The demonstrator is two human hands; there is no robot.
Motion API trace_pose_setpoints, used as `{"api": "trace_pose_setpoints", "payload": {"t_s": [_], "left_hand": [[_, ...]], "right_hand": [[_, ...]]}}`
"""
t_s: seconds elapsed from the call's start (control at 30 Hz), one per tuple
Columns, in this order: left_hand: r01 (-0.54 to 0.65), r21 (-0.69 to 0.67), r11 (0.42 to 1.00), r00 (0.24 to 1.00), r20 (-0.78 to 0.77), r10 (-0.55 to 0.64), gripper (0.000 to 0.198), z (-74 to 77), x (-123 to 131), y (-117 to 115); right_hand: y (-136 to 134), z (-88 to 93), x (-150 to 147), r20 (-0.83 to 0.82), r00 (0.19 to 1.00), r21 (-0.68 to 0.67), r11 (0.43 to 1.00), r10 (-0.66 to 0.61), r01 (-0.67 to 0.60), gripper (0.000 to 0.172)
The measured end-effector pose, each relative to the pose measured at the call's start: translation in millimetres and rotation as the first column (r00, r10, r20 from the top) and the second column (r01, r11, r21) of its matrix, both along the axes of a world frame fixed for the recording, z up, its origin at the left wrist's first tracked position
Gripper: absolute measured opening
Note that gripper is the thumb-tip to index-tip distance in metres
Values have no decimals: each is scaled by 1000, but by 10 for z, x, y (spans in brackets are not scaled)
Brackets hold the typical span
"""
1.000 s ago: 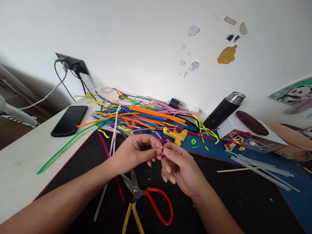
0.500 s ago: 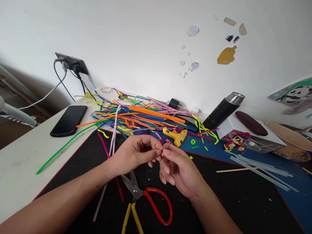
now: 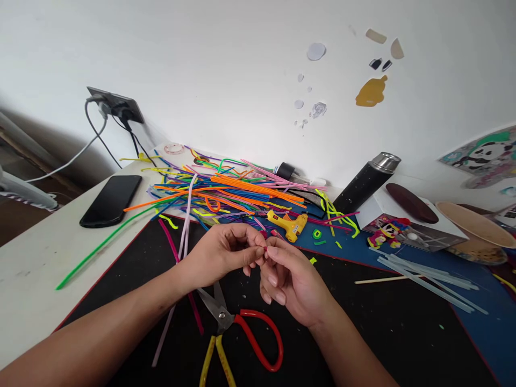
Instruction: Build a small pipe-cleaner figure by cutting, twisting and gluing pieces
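Observation:
My left hand (image 3: pixel 231 252) and my right hand (image 3: pixel 296 277) meet above the black mat, fingertips touching. Each pinches a tiny dark pink piece (image 3: pixel 265 249), mostly hidden between the thumbs and forefingers. Below them lie open scissors (image 3: pixel 222 316) with one red and one yellow handle. Dark pink (image 3: pixel 195 312) and pale lilac (image 3: pixel 163 336) pipe cleaners pass beneath my left wrist. Just behind the hands is a yellow glue gun (image 3: pixel 292 226).
Colourful pipe cleaners (image 3: pixel 242 188) are heaped along the wall. A phone (image 3: pixel 110 200) lies at the left. On the right are a leaning black flask (image 3: pixel 363 185), a small panda figure (image 3: pixel 387 234), pale glue sticks (image 3: pixel 427 277) and a thin wooden stick (image 3: pixel 382 280).
The view has shifted slightly, so everything sits a little further left. Both hands keep the same pinch on the small piece.

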State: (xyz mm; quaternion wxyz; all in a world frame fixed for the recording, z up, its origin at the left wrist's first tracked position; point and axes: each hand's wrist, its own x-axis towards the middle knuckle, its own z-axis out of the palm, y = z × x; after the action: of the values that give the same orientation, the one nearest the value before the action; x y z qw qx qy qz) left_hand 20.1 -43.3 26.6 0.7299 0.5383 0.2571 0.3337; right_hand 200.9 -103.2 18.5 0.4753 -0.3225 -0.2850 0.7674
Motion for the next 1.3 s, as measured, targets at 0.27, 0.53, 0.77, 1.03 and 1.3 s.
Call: {"api": "trace_pose_setpoints", "payload": {"t_s": [0.27,0.53,0.77,1.03,1.3], "left_hand": [[-11,6,1000,1000,6,11,32,-58,26,3],[-34,-17,999,999,8,35,36,-77,38,-11],[-38,-30,999,999,6,38,38,-65,41,-6],[-52,-49,997,999,13,53,38,-62,41,-20],[-63,-85,994,998,25,65,39,-42,51,-13]], "right_hand": [[4,-26,-39,-44,999,-21,999,-32,31,16],[7,-46,-116,-130,989,-20,998,-62,60,20],[-4,-70,-128,-170,984,-34,998,-58,53,20],[-2,-104,-136,-186,981,-29,998,-64,59,19],[-14,-114,-147,-196,979,-25,998,-63,59,19]]}}
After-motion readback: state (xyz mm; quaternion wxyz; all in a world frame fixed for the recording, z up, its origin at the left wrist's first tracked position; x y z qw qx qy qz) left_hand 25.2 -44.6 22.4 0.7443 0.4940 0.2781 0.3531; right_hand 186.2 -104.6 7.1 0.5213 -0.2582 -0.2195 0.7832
